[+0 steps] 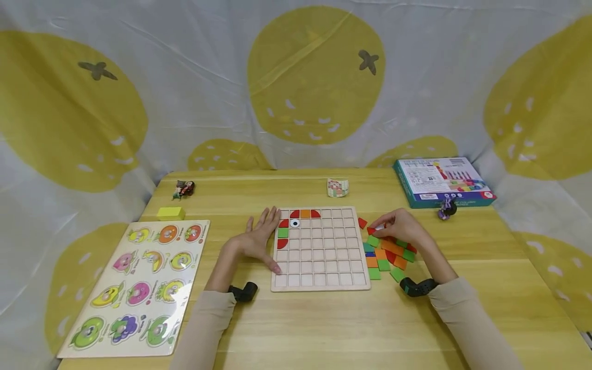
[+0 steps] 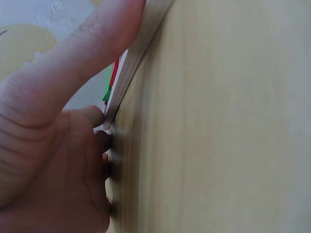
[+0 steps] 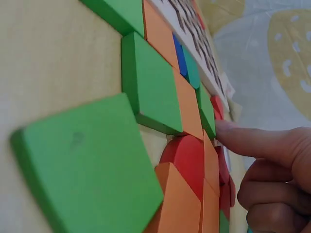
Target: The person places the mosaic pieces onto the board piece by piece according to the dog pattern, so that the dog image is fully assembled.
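A square wooden grid board (image 1: 324, 252) lies in the middle of the table. Along its upper left sit several red, orange and green pieces and an eye tile (image 1: 294, 223). My left hand (image 1: 254, 241) rests at the board's left edge, fingers spread, thumb on the lower left corner; the left wrist view shows the thumb (image 2: 82, 58) over the board's side. Right of the board is a loose pile of coloured pieces, including a green square (image 3: 92, 165). At its upper end my right hand (image 1: 401, 227) pinches a red piece (image 1: 371, 231), partly hidden by the fingertips.
A fruit knob puzzle (image 1: 139, 288) lies at left, with a yellow block (image 1: 170, 213) and a small figurine (image 1: 184, 189) beyond it. A patterned card (image 1: 337, 188) lies behind the board. At back right are a boxed toy set (image 1: 444, 180) and a purple figurine (image 1: 447, 209).
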Tool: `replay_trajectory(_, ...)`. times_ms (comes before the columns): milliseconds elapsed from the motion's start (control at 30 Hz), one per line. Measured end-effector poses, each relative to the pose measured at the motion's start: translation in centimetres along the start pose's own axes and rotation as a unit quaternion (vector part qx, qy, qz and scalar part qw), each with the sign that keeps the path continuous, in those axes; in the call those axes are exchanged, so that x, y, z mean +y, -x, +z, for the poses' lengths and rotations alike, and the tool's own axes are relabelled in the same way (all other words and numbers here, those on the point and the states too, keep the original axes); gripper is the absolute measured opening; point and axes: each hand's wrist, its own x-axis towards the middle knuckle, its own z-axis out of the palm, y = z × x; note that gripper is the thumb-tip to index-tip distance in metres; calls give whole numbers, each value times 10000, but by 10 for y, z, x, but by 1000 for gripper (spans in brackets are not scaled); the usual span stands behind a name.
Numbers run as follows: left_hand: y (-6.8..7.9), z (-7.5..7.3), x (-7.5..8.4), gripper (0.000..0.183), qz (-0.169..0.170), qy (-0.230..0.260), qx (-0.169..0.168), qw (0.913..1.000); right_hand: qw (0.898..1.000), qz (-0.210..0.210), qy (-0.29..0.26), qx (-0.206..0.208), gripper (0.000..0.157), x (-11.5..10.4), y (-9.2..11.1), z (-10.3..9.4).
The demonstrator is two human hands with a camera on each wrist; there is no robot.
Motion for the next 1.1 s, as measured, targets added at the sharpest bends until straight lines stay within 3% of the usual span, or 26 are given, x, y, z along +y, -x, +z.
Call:
replay_trajectory(433,1,0,1,154,-10,27,-6,10000,9998,-154,120,66,25,-4,-13,8)
replay_trajectory(733,1,0,1,154,-40,-38,-6,10000,9988,-226,275,327,26,-9,-8,15)
replay_trajectory(933,1,-1,1,153,-20,32,-22,10000,9970,-1,614,472,32,-10,-1,16)
replay_trajectory(1100,-1,0,0,154,-29,17,-20,10000,9982,-191,311,469,27,-5,0,14)
